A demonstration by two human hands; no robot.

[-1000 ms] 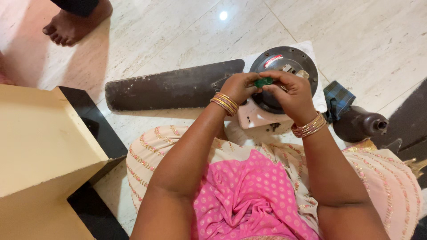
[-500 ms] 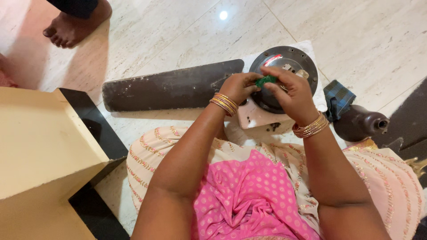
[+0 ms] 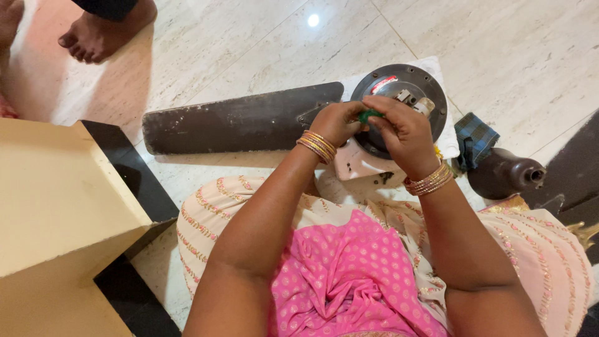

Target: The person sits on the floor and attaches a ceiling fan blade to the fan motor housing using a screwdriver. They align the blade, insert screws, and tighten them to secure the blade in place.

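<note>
Pale marble floor (image 3: 511, 56) filled the scene, with a person seated on it in pink and cream patterned clothing. A ceiling fan motor (image 3: 409, 93), round and dark grey, lay on a white cloth (image 3: 446, 134) just beyond the knees. One dark brown fan blade (image 3: 237, 125) stretched left from the motor across the floor. The left hand (image 3: 337, 122) and the right hand (image 3: 405, 134) met over the near left part of the motor, both pinching a small green piece (image 3: 368, 115) between the fingertips; what the piece was could not be told. Gold bangles sat on both wrists. A dark blue checked cloth (image 3: 475, 137) lay right of the motor, and just beside it a dark brown cone-shaped fan cover (image 3: 505, 176) lay on its side. At near left stood a tan cardboard box (image 3: 56, 212) with an open flap, on a black base (image 3: 134, 181). Another person's bare foot (image 3: 103, 34) stood at far left.
</note>
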